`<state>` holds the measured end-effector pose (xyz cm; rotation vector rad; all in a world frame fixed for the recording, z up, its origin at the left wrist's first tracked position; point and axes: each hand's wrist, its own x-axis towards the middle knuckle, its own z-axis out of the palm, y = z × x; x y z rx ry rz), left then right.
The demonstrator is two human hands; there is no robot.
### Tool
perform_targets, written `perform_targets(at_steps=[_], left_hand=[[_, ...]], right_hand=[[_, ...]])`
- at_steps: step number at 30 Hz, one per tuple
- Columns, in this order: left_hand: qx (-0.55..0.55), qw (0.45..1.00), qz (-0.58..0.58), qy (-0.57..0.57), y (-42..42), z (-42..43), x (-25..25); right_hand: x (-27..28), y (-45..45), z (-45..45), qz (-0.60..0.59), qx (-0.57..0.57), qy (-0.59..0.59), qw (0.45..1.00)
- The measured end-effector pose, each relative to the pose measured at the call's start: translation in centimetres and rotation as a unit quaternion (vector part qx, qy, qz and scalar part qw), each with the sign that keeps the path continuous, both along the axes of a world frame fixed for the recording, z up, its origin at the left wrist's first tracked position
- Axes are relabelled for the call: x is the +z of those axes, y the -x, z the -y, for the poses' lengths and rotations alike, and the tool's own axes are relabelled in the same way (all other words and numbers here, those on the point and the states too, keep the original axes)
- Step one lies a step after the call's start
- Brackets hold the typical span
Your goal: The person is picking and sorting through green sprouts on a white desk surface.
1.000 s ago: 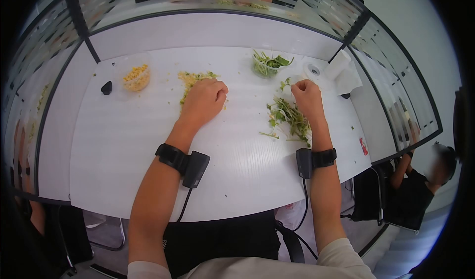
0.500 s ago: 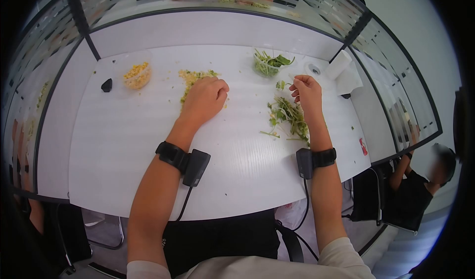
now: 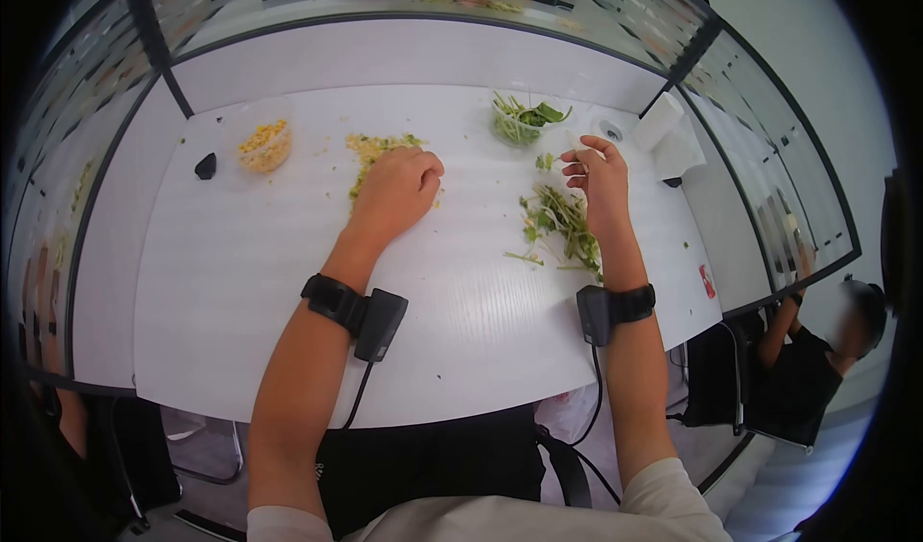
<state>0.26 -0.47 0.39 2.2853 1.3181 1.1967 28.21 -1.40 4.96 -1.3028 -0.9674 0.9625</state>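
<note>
Two bowls stand on my counter (image 3: 461, 350): the corn bowl (image 3: 267, 160) on the left, the greens bowl (image 3: 519, 137) on the right. One heap of greens (image 3: 567, 223) lies beside my right grip (image 3: 601, 184), its long axis slanting from far left to near right, stems pointing several ways. One small sprig (image 3: 545, 161) sits near my fingertips. My right grip is loosely open; my left grip (image 3: 399, 184) is curled closed at one patch of yellow-green bits (image 3: 370, 156), its contents hidden.
</note>
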Motion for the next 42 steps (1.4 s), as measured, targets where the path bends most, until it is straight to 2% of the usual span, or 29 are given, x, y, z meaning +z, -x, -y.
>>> perform_targets(at_steps=[3,6,8,9,11,12,13,15,17,19,21,24,28,30,32,36,42], left_hand=[[0.0,1.0,-0.003,0.001,0.0,0.0,0.1],[0.002,1.0,-0.003,0.009,0.0,0.1,0.1],[0.001,1.0,-0.003,0.01,0.1,0.0,0.2],[0.002,1.0,-0.003,0.009,0.1,0.0,0.2],[0.009,1.0,-0.011,0.012,0.0,0.1,0.2],[0.007,1.0,-0.011,0.013,0.0,0.2,0.2],[0.006,1.0,-0.012,0.02,0.0,0.2,0.2],[0.004,1.0,-0.014,0.024,0.0,0.1,0.4],[0.006,1.0,-0.003,0.016,0.0,0.1,0.2],[0.004,1.0,0.001,0.014,0.0,0.1,0.1],[0.002,1.0,0.005,0.01,0.1,0.0,0.2],[0.006,1.0,-0.007,0.008,0.0,0.2,0.1],[0.005,1.0,-0.008,0.014,0.0,0.0,0.2],[0.006,1.0,-0.011,0.014,0.0,0.0,0.1],[-0.006,0.999,0.006,-0.036,0.0,-0.1,-0.2],[-0.007,0.999,0.009,-0.03,0.0,-0.2,-0.3],[-0.007,1.0,0.0,-0.017,0.0,-0.1,0.0]], right_hand=[[0.0,0.2,-0.1,0.088,-0.042,-0.045,0.994],[0.2,-0.3,-0.1,0.102,-0.072,-0.067,0.99],[0.3,-1.7,-0.3,0.278,-0.187,-0.149,0.93],[0.1,-2.6,-0.7,0.278,-0.187,-0.149,0.93],[-0.9,-4.6,-1.6,0.423,-0.294,-0.169,0.84],[-1.2,-5.5,-1.6,0.447,-0.259,-0.106,0.85],[-1.1,-5.1,-1.3,0.446,-0.26,-0.106,0.85],[-0.9,-3.9,-0.9,0.549,-0.287,-0.036,0.784],[-0.9,-3.4,-0.9,0.538,-0.287,-0.055,0.791],[-0.8,-2.6,-0.8,0.517,-0.255,-0.145,0.804],[-1.2,-2.1,-1.1,0.508,-0.235,-0.145,0.816],[-2.2,-2.0,-1.3,0.548,-0.303,-0.125,0.77],[-2.5,-3.5,-1.9,0.539,-0.353,-0.065,0.762],[-2.6,-3.9,-2.2,0.412,-0.298,-0.033,0.861],[-2.6,-4.1,-2.0,0.396,-0.267,-0.046,0.877],[-1.2,-2.8,-1.1,0.349,-0.167,-0.074,0.919],[-2.7,-2.6,-2.2,0.329,-0.087,-0.084,0.937]])
